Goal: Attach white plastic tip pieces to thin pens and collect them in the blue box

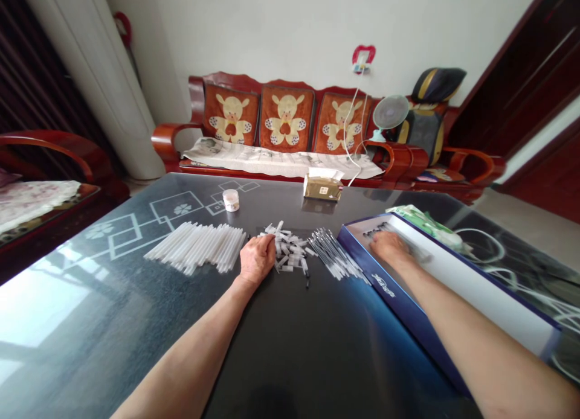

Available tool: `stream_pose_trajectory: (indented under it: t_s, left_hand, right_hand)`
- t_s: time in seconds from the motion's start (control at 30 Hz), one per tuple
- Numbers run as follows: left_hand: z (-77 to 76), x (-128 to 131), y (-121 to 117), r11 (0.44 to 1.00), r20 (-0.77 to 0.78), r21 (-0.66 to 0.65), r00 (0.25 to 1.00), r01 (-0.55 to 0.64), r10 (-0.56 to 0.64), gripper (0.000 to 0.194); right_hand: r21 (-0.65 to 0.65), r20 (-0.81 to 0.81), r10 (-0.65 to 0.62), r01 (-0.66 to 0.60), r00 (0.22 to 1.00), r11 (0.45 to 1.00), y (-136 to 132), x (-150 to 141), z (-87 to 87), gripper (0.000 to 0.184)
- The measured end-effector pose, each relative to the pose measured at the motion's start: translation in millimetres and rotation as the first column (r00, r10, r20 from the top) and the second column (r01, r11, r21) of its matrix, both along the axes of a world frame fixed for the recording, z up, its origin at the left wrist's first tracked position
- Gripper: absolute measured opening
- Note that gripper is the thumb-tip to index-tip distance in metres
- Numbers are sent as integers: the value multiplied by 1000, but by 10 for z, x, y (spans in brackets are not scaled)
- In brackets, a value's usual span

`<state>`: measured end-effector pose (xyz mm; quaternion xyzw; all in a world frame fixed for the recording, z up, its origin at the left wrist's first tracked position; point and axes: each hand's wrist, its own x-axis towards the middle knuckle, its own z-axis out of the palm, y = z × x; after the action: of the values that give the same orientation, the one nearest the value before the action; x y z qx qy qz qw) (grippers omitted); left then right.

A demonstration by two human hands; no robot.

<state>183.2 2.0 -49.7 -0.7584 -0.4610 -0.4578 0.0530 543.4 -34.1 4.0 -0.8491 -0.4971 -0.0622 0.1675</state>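
The left hand (257, 259) lies flat, fingers together, between a bank of clear plastic tubes (194, 247) on its left and a heap of short white pieces (287, 253) just right. Farther right, thin dark-tipped refills (335, 253) lie fanned beside a blue box (385, 292), where the right hand (390, 247) reaches in beside a few dark pen-like sticks (376, 229), its grip impossible to tell.

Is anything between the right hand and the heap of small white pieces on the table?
Yes. The right hand is inside a blue box, so the box's blue side wall comes first. Beyond it, a fan of thin pen refills lies on the table, just short of the heap of small white pieces.
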Motion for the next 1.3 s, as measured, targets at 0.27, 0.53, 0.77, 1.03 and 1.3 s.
stream_pose_trajectory:
  t_s: [0.27, 0.53, 0.77, 1.03, 1.3]
  left_hand:
    - [-6, 13, 1, 1000, 17, 9, 1000, 4, -4, 19]
    - [171, 27, -153, 984, 24, 54, 985, 170, -172, 30]
    - [224, 84, -250, 899, -111, 29, 895, 437, -431, 51]
    - [135, 89, -146, 975, -199, 50, 958, 219, -205, 35]
    - [188, 83, -173, 989, -251, 46, 960, 139, -123, 30]
  right_hand:
    - [-174, 19, -89, 91, 996, 980, 50, -215, 524, 7]
    - [651, -473, 534, -130, 701, 748, -167, -1210, 806, 83]
    - [708, -585, 700, -162, 409, 687, -161, -1983, -73, 62]
    - [681, -645, 690, -164, 329, 714, -134, -1958, -203, 36]
    - [615, -577, 674, -298, 462, 730, -112, -1946, -275, 33]
